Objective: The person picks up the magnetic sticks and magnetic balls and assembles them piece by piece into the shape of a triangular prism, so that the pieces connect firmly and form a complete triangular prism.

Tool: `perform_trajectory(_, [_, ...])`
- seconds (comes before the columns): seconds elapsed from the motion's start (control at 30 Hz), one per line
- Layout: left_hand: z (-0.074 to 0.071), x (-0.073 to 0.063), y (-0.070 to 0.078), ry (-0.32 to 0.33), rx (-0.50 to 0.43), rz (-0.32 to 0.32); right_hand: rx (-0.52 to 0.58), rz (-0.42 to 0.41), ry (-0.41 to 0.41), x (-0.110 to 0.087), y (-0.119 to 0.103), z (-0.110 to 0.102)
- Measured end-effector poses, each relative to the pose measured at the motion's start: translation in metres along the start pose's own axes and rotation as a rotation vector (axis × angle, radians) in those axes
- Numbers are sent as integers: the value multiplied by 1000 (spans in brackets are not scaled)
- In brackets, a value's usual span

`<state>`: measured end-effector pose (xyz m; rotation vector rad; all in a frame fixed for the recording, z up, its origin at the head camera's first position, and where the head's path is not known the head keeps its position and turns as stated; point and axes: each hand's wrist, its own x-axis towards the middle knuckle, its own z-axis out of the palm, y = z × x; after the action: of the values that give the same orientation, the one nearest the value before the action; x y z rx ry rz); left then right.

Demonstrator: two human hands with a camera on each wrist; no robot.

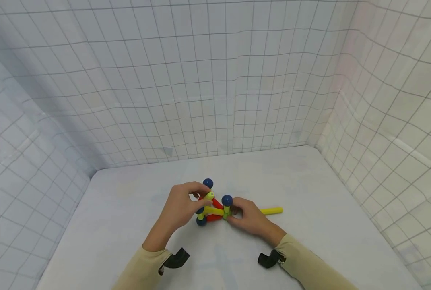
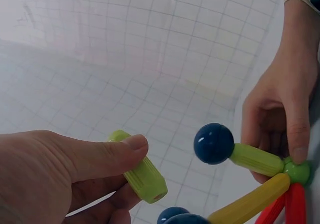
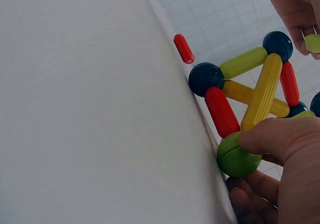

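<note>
My left hand (image 1: 180,204) pinches a short light-green rod (image 2: 146,179) between thumb and fingers, raised above a frame of magnetic-looking rods and balls. Low at the frame's right corner, my right hand (image 1: 250,218) grips a green ball (image 3: 231,156). From that ball an upright green rod (image 2: 257,160) carries a dark blue ball (image 2: 213,143). A red rod (image 3: 221,112) joins the green ball to another blue ball (image 3: 206,79) at the table. A slanting yellow rod (image 3: 262,92) runs from the green ball up to a higher blue ball (image 3: 278,45).
A long yellow piece (image 1: 273,210) lies on the white table (image 1: 291,249) to the right, partly behind my right hand. One red rod (image 3: 183,48) shows apart from the frame in the right wrist view. Grid-patterned white sheets (image 1: 201,80) surround the table's back and sides.
</note>
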<state>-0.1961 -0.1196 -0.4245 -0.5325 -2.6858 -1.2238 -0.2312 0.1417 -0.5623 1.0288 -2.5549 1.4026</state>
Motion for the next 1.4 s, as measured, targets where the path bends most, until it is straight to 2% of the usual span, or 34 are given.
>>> perform_trajectory(0.17, [11,-1,-4,-39,5,42,4,-27,0,1,-1,0])
perform_trajectory(0.37, [18,1,-8,-69,13,81,12,-36,10,1,-1,-1])
perform_trajectory(0.67, [25,7,-5,-146,184,80,28,-24,21,1,0,1])
perform_trajectory(0.83, [28,9,-4,-148,277,96,32,-9,13,1,-1,1])
perform_trajectory(1.0, [30,10,-2,-157,331,129,27,5,12,2,-2,1])
perform_trajectory(1.4, [34,10,-3,-163,358,133,16,29,8,1,-1,2])
